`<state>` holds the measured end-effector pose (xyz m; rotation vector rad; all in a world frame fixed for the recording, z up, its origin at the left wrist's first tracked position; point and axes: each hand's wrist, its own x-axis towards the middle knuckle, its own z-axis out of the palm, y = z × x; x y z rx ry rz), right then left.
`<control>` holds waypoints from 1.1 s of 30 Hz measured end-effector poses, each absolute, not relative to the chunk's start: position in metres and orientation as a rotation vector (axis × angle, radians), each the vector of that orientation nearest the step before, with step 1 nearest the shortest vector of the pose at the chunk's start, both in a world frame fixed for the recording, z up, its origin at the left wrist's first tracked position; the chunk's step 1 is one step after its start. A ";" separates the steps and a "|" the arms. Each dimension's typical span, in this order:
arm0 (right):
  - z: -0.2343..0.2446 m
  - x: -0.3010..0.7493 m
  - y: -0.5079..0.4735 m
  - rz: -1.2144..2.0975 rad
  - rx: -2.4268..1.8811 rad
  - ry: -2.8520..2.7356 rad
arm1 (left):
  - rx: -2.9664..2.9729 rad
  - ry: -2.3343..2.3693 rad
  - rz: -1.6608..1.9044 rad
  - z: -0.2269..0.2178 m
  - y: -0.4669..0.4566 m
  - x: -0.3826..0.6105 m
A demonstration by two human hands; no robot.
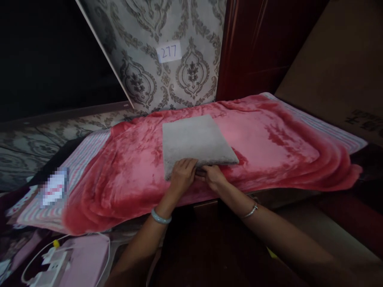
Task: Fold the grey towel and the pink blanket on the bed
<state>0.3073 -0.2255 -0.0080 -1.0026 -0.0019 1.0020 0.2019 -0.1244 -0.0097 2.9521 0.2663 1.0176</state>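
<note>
A flat, square, grey plush cushion [194,137] lies on a thick pink and red fleecy blanket [254,147], with its near edge close to the front of the blanket. The person's left hand [183,173] is bent nearly closed over this near edge and has hold of it, the fingers being on top. The right hand [214,177] is just beside it, at the same edge, with the fingers curled inward; their tips are partly hidden, so one cannot tell what they grip. Under the blanket, a striped cloth [85,153] shows at both ends. A white paper marked "277" [169,52] is on the patterned wall [139,79] behind.
</note>
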 end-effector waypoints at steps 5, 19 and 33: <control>-0.013 0.302 -0.222 0.995 -1.012 -0.012 | 3.020 0.286 0.933 -0.009 -0.126 0.200; -0.014 0.289 -0.223 0.904 -1.049 -0.039 | 3.150 0.273 0.634 0.009 -0.127 0.191; -0.007 0.287 -0.228 0.929 -1.094 -0.033 | 1.971 1.001 0.771 0.066 0.044 0.264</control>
